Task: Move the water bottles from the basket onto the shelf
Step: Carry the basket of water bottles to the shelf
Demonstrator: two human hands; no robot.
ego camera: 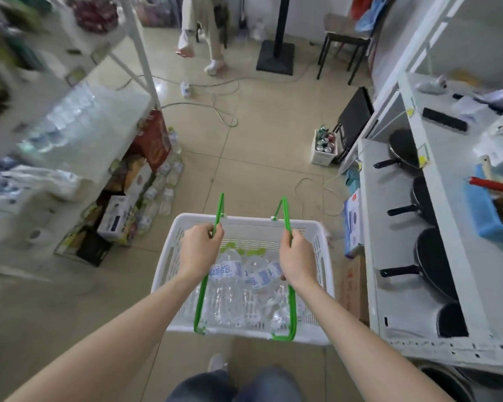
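Note:
A white plastic basket [169, 274] with two green handles hangs in front of me above the tiled floor. Several clear water bottles [228, 282] with blue-white labels and green caps lie inside it. My left hand [199, 249] grips the left green handle [217, 216]. My right hand [298, 258] grips the right green handle [285, 216]. A white shelf unit [105, 132] stands on the left, blurred, with clear water bottles [67, 117] standing on its middle board.
More bottles and boxes [145, 192] are piled on the floor under the left shelf. On the right a white rack [389, 256] holds black pans. A box of cans [325, 146], cables, a chair and a person's legs [209, 36] lie ahead.

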